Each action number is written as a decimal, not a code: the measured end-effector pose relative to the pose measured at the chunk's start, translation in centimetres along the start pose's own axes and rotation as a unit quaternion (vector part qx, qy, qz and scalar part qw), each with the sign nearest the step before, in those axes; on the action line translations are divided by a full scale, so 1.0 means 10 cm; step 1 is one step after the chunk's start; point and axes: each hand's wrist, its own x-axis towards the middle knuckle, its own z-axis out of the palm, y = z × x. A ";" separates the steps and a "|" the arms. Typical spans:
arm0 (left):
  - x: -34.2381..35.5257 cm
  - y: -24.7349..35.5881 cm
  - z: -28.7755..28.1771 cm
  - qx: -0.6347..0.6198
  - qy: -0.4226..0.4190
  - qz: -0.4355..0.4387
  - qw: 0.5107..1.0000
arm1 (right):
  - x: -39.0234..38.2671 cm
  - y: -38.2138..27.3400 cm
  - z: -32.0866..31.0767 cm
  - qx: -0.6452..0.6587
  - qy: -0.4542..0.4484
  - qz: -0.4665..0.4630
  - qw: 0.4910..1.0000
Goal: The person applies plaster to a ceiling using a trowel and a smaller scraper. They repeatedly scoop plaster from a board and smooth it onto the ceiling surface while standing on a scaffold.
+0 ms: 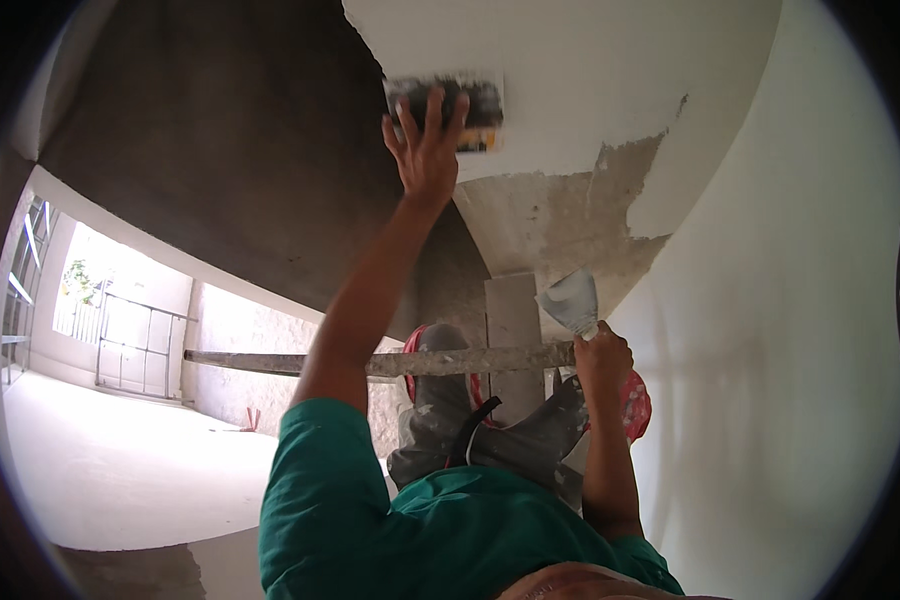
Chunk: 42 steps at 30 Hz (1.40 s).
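My left hand (425, 150) is raised at the top, gripping a flat rectangular trowel (480, 105), its fingers stretched over the dark, smeared back. The trowel is against a white plastered surface (590, 70), beside a large dark unplastered area (200, 140) and above a grey patch with ragged edges (560, 215). The motion blurs the trowel and fingers slightly. My right hand (600, 350) is lower right, closed round the handle of a putty knife (570, 300), whose wide blade points up and carries pale material.
A long plaster-spattered bar (250, 362) runs crosswise over my bent legs and a grey plank (513, 300). A white wall (770, 330) curves along the right. At left are a bright opening, a metal railing (140, 350) and a white ledge (130, 460). Red cloth (638, 405) shows by my right leg.
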 end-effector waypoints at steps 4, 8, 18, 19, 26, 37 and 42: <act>-0.88 -0.03 0.33 -0.004 -0.091 0.001 0.996 | -0.01 -0.04 0.07 -0.018 0.000 0.005 1.000; -1.07 -0.04 0.12 -0.050 -0.120 0.042 0.991 | 0.05 -0.07 0.03 0.020 0.034 0.023 0.999; 2.25 -0.66 -1.80 0.082 0.207 0.098 0.970 | -0.06 -0.02 0.04 0.040 0.065 -0.003 0.997; 2.71 -0.70 -2.01 0.113 0.238 0.094 0.960 | -0.08 0.00 0.04 0.042 0.066 -0.002 0.997; 4.05 -0.63 -2.83 0.097 0.173 -0.032 0.980 | -0.07 0.09 0.09 0.044 0.072 -0.006 0.996; 2.83 -0.11 -1.98 0.094 0.087 -0.018 0.992 | 0.00 -0.02 -0.08 0.024 0.045 0.014 0.999; 1.35 -0.11 -0.76 0.092 0.097 0.026 0.991 | -0.04 -0.06 0.01 0.021 0.026 -0.020 0.999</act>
